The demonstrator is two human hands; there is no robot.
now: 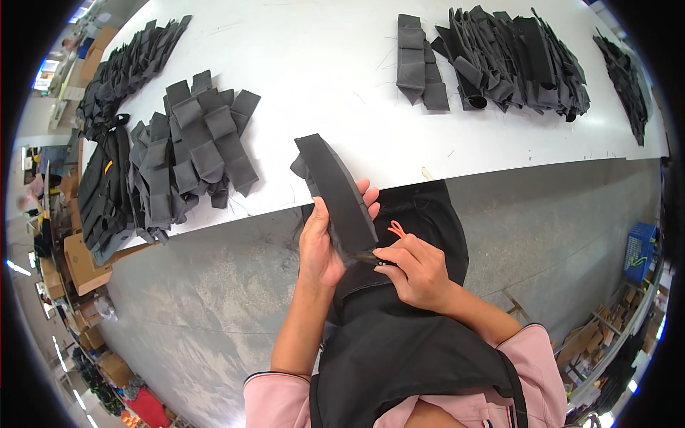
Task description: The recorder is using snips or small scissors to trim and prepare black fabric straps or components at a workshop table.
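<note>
My left hand (319,246) is closed around a dark grey fabric strip (337,187), thumb on one side and fingertips on the other. The strip is held slanted, its top over the table edge and its lower end toward me. At that lower end my right hand (417,267) is pinched on small thread snips (369,255), mostly hidden by the fingers. An orange loop (397,229) sticks up behind the right hand. The snips' tip is at the strip's bottom edge; whether it touches the fabric I cannot tell.
On the white table (328,78) lies a heap of folded grey strips (193,143) at left, with further piles (132,68) behind it. A row of similar strips (514,60) lies at right. A cardboard box (85,264) stands at left, a blue crate (640,251) at far right.
</note>
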